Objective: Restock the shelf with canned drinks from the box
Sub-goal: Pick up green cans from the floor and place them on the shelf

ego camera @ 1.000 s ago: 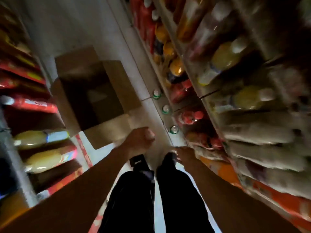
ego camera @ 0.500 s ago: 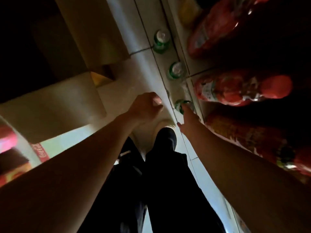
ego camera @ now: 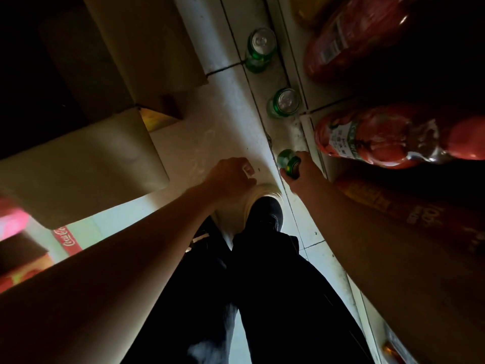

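Three green cans stand on the floor along the shelf base. My right hand [ego camera: 301, 172] grips the nearest green can [ego camera: 287, 160] from the side. The middle can [ego camera: 284, 102] and the far can [ego camera: 261, 48] stand untouched further along. My left hand [ego camera: 231, 176] hangs over the floor with its fingers curled and holds nothing that I can see. The open cardboard box [ego camera: 126, 74] sits on the floor to the left, its inside dark. The shelf [ego camera: 315, 143] on the right holds large red bottles.
Big red drink bottles [ego camera: 388, 135] lie on the low shelf at right. My dark trousers and a black shoe [ego camera: 265, 216] fill the lower middle. A red Coca-Cola strip [ego camera: 67, 239] and packs show at lower left. White floor tiles [ego camera: 199, 135] run between box and shelf.
I have bent down close to the floor. My right hand has reached the nearest green can and closed round it. My left hand stayed curled above the floor.
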